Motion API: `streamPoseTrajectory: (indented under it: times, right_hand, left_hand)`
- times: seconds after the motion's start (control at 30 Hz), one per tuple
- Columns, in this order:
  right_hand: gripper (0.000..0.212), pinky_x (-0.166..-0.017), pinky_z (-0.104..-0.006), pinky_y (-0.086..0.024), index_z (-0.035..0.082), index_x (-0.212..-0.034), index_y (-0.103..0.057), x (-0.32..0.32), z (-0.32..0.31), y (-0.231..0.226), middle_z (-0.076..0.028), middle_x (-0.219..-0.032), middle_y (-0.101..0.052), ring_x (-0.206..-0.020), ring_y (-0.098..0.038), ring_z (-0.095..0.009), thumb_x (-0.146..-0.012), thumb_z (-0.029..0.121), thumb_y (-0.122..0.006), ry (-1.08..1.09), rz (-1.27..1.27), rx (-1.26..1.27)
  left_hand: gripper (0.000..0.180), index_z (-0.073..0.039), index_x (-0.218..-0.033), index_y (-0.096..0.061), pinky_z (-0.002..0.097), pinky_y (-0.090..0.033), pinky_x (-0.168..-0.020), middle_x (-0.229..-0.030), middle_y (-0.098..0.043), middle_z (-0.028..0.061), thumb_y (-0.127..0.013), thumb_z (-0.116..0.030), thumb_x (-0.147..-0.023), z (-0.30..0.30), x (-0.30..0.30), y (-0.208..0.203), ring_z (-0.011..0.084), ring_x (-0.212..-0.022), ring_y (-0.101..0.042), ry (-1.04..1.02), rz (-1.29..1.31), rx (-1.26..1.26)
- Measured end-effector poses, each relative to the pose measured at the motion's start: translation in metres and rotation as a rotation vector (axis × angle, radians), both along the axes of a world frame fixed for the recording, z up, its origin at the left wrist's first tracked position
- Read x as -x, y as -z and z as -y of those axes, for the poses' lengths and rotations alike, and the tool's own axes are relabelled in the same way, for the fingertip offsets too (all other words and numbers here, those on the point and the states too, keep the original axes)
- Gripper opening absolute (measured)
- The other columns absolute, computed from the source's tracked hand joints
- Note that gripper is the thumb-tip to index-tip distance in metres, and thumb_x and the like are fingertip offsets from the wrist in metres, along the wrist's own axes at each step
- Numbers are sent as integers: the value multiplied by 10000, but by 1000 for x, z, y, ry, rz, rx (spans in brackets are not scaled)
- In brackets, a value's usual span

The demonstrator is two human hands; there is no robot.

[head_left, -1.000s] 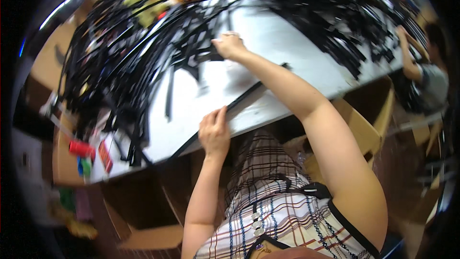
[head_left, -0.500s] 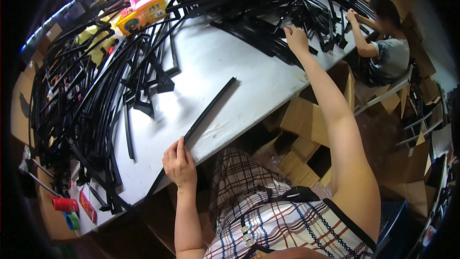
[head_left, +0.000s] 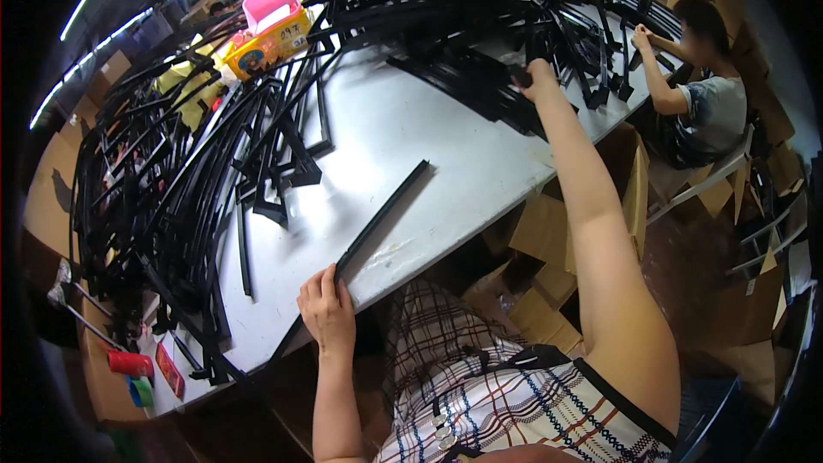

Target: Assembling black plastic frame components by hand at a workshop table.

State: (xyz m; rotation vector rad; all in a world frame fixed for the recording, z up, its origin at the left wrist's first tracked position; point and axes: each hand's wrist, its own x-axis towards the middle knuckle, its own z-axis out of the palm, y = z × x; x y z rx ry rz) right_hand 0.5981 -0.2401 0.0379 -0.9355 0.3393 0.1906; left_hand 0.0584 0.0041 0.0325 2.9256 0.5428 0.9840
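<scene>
At the table's front edge, my left hand is closed around a long, thin black strip. One part of this strip lies slantwise over the white table; the other passes under my hand and sticks out beyond the edge. My right arm reaches far across to a stack of black strips. There my right hand pinches a dark piece at the stack's right end, its fingertips partly hidden.
Tangled black frame pieces cover the table's left side, near a yellow and pink box. Red tape lies at the near left corner. Cardboard boxes stand below the front edge. A co-worker sits at the right.
The whole view has tilted slightly, so the scene sits lower. My right hand's fingers have closed on a dark piece at the stack. My left hand still holds its strip.
</scene>
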Motion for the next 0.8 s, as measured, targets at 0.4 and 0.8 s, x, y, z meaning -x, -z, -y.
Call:
streamPoseTrajectory:
  times: [0.4, 0.8]
  right_hand:
    - [366, -496, -142, -335, 120, -1233, -540, 270, 20, 2, 51, -710, -488, -580, -432, -14, -1006, 362, -387, -276, 294, 208]
    - [281, -640, -171, -352, 87, -983, -548, 313, 5, 6, 41, -728, -464, -666, -371, -48, -1007, 320, -393, -503, 334, 298]
  left_hand:
    - [236, -53, -1122, -583, 413, -486, -589, -848, -578, 137, -577, -109, -892, 0, -14, -41, 319, -621, -576, 210, -302, 83]
    - [440, -195, -1215, -628, 344, -440, -516, -666, -530, 88, -661, -20, -812, 17, 43, -67, 226, -533, -521, 273, -374, 200]
